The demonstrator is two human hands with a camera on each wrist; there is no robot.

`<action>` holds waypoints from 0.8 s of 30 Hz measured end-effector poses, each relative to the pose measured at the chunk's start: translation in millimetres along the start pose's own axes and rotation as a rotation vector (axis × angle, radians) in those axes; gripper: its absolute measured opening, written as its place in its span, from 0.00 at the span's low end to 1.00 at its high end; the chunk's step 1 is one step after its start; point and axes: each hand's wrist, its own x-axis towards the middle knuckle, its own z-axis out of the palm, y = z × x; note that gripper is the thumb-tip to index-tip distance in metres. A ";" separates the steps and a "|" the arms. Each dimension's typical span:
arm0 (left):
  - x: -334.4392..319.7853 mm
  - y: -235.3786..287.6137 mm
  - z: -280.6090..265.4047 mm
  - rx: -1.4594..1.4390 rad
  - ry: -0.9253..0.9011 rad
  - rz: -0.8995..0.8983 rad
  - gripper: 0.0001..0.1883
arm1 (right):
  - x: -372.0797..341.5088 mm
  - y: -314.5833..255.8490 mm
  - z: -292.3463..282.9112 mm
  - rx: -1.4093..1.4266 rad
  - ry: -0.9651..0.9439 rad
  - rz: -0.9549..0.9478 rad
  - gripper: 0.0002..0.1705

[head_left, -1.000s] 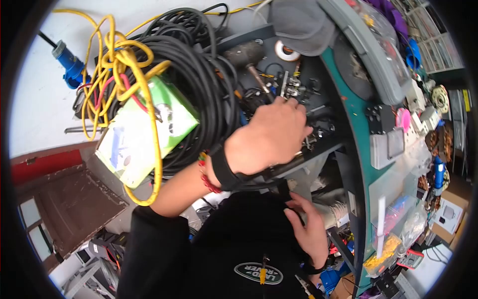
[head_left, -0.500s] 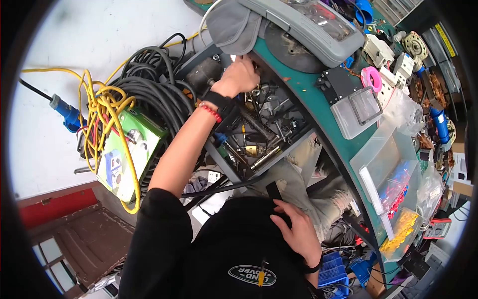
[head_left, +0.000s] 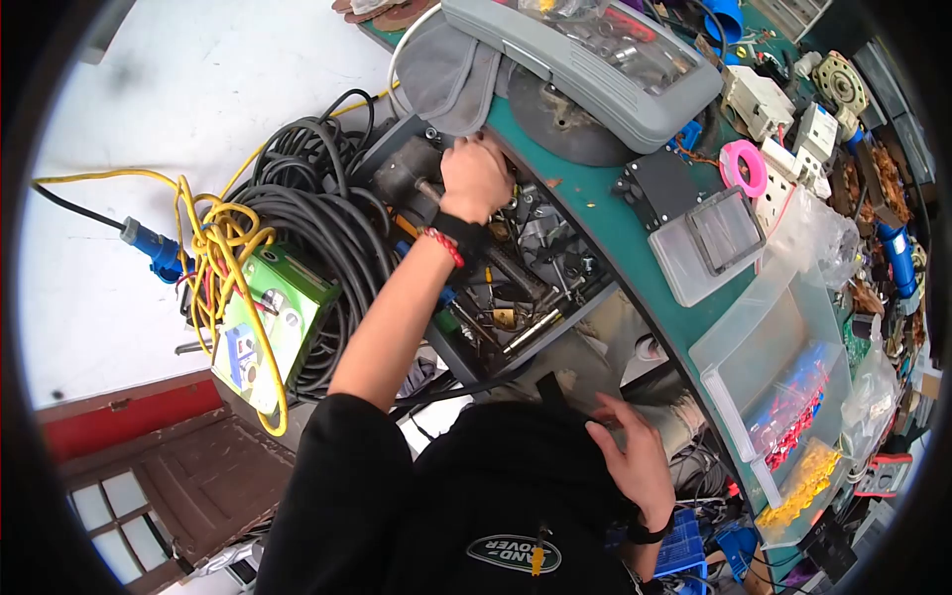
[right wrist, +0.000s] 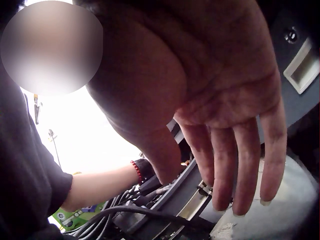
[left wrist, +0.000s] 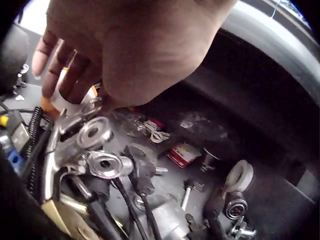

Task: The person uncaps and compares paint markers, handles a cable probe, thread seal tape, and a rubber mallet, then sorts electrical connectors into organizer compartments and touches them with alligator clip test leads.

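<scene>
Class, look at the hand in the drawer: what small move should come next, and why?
Probably the left hand should close gently round the orange-and-white thing and ease it upward. Its fingers lie over that thing, though any grip is unclear, and metal parts crowd close beside it in the drawer.

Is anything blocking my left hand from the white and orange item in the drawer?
Nothing visible stands between your left hand and the white and orange item; your fingers overlap it in the left wrist view. Silver metal fittings crowd its lower side, but not between. Whether your fingers touch it, I can't tell.
</scene>
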 end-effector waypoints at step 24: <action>-145.7 79.3 -47.0 0.000 -0.286 0.181 0.30 | 33.9 -2.4 -18.5 -0.037 -0.080 0.065 0.22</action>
